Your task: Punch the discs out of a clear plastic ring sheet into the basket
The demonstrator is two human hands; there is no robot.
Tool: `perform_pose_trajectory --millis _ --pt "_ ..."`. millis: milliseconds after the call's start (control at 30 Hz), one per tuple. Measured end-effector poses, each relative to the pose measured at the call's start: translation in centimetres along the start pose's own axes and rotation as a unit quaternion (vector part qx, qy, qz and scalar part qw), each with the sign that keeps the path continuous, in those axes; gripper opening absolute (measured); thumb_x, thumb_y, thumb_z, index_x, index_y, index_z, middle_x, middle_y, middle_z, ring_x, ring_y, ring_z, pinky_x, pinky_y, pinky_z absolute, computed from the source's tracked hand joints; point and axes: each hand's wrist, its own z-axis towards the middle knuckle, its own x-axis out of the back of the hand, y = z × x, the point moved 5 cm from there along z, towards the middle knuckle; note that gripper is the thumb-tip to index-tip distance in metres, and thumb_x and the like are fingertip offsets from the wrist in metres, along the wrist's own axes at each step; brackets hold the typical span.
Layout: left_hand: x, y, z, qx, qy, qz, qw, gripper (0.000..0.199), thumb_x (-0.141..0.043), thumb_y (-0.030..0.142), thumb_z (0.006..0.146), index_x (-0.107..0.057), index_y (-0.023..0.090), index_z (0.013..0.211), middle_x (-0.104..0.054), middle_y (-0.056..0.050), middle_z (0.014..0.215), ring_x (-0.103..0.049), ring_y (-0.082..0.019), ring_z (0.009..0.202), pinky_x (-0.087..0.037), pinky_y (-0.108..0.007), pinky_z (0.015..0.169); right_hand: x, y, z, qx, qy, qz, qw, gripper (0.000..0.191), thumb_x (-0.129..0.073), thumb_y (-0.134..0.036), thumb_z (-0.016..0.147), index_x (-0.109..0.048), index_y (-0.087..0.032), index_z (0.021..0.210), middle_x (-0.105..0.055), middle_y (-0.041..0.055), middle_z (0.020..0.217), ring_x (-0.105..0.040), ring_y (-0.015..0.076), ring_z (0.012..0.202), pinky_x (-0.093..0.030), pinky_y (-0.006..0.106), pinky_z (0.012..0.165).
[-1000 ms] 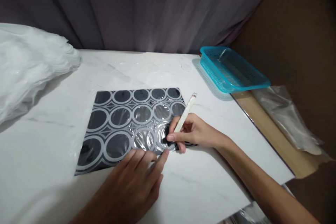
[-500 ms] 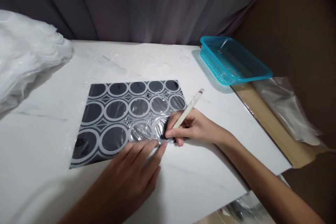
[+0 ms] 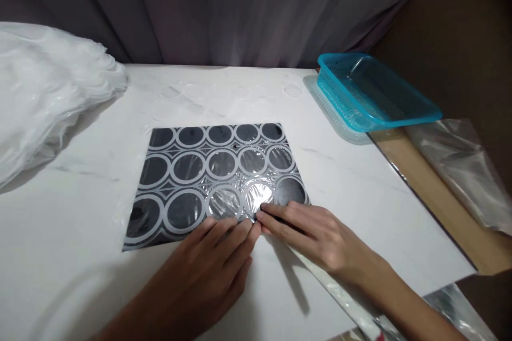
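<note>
A black sheet with rows of grey rings [image 3: 188,167] lies flat on the white tabletop, with glossy clear film over it. My left hand [image 3: 208,272] rests palm down at the sheet's near edge, fingers stretched and fingertips on its border. Beside it, my right hand [image 3: 316,234] is closed, its fingertips at the near rim of a shiny ring, touching or almost touching the left fingers. A pale pen-like stick [image 3: 332,285] runs beneath the right hand toward the lower right; its working tip is hidden by the fingers.
A heap of thin white material [image 3: 52,96] lies at the left. On the right a blue plastic basket [image 3: 380,121] sits over a translucent one, near brown cardboard [image 3: 424,186] and clear plastic film [image 3: 464,170]. Faint clear discs [image 3: 293,90] lie behind the sheet. A dark curtain [image 3: 248,10] hangs behind.
My right hand has turned over and moved toward me, uncovering the sheet's near-right ring. The stick's free end has swung from pointing up and away to the lower right. The left hand stays at the edge.
</note>
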Motion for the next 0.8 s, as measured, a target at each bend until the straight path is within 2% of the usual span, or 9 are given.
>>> perform_pose_trajectory --millis 133,233,333,400,467,533,667,733,800 --pt "0.3 0.1 0.1 -0.003 -0.004 0.004 1.000 0.037 -0.047 0.018 0.107 -0.060 0.005 0.140 -0.068 -0.009 0.132 -0.054 -0.027 0.120 -0.037 -0.046 0.105 0.4 0.3 1.0 -0.004 0.033 0.043 0.999 0.045 -0.050 -0.009 0.108 -0.052 -0.011 0.153 -0.071 0.0186 0.127 -0.071 0.0276 0.109 -0.064 0.041 0.085" --pt "0.4 0.2 0.1 -0.008 -0.009 0.005 1.000 0.043 -0.046 0.018 0.108 -0.053 0.003 0.148 -0.066 -0.008 0.139 -0.052 -0.027 0.122 -0.036 -0.045 0.105 1.5 1.8 2.6 -0.079 0.125 0.124 0.981 0.040 -0.059 -0.012 0.106 -0.064 -0.022 0.144 -0.071 0.0115 0.127 -0.071 0.0231 0.110 -0.063 0.037 0.088" --pt "0.6 0.1 0.2 -0.013 -0.004 -0.002 1.000 0.044 -0.045 0.016 0.107 -0.052 0.002 0.149 -0.064 -0.008 0.143 -0.052 -0.027 0.123 -0.037 -0.045 0.103 2.2 4.8 4.4 -0.229 0.229 0.200 0.925 0.016 -0.065 -0.027 0.105 -0.080 -0.024 0.110 -0.076 0.0061 0.101 -0.070 0.0199 0.085 -0.060 0.034 0.076" --pt "0.7 0.1 0.4 -0.017 -0.004 -0.003 1.000 0.043 -0.043 0.015 0.107 -0.053 0.001 0.147 -0.064 -0.008 0.142 -0.053 -0.027 0.120 -0.038 -0.045 0.101 1.8 7.4 5.2 -0.326 0.271 0.292 0.858 0.020 -0.072 -0.039 0.101 -0.081 -0.021 0.100 -0.070 0.0040 0.079 -0.061 0.0158 0.065 -0.052 0.029 0.059" --pt "0.6 0.1 0.4 -0.010 -0.009 0.001 1.000 0.043 -0.041 0.015 0.107 -0.053 0.002 0.147 -0.066 -0.008 0.140 -0.055 -0.026 0.116 -0.039 -0.045 0.099 1.0 9.4 5.9 -0.362 0.279 0.407 0.791 0.027 -0.078 -0.043 0.094 -0.081 -0.016 0.098 -0.066 0.0038 0.073 -0.053 0.0126 0.059 -0.044 0.025 0.051" --pt "0.5 0.3 0.1 -0.011 -0.003 0.030 0.999 0.041 -0.043 0.015 0.107 -0.057 0.003 0.144 -0.066 -0.008 0.139 -0.057 -0.026 0.114 -0.041 -0.045 0.098 0.4 10.5 6.1 -0.361 0.275 0.487 0.746 0.029 -0.083 -0.042 0.089 -0.081 -0.014 0.097 -0.069 0.0066 0.082 -0.054 0.0118 0.063 -0.043 0.023 0.053" --pt "-0.2 1.3 -0.8 -0.026 0.025 0.109 0.993 0.035 -0.052 0.011 0.102 -0.065 0.008 0.135 -0.064 -0.008 0.143 -0.059 -0.024 0.120 -0.044 -0.040 0.099 1.1 11.1 5.3 -0.375 0.324 0.496 0.713 0.024 -0.087 -0.038 0.085 -0.082 -0.015 0.091 -0.074 0.0093 0.100 -0.056 0.0113 0.068 -0.049 0.023 0.062" --pt "-0.6 1.4 -1.1 -0.001 0.007 0.106 0.994 0.039 -0.052 0.009 0.099 -0.064 0.008 0.137 -0.067 -0.005 0.137 -0.060 -0.021 0.115 -0.045 -0.037 0.094 2.0 11.1 5.0 -0.370 0.350 0.486 0.710 0.022 -0.089 -0.035 0.082 -0.082 -0.016 0.090 -0.074 0.0088 0.104 -0.055 0.0107 0.067 -0.051 0.023 0.065" --pt "-0.6 1.4 -1.0 0.011 -0.011 0.087 0.996 0.042 -0.053 0.010 0.097 -0.063 0.007 0.138 -0.070 -0.005 0.130 -0.060 -0.020 0.111 -0.045 -0.037 0.091 2.5 11.1 5.1 -0.369 0.346 0.493 0.708 0.022 -0.090 -0.035 0.081 -0.083 -0.016 0.092 -0.074 0.0083 0.105 -0.055 0.0104 0.068 -0.051 0.022 0.064"
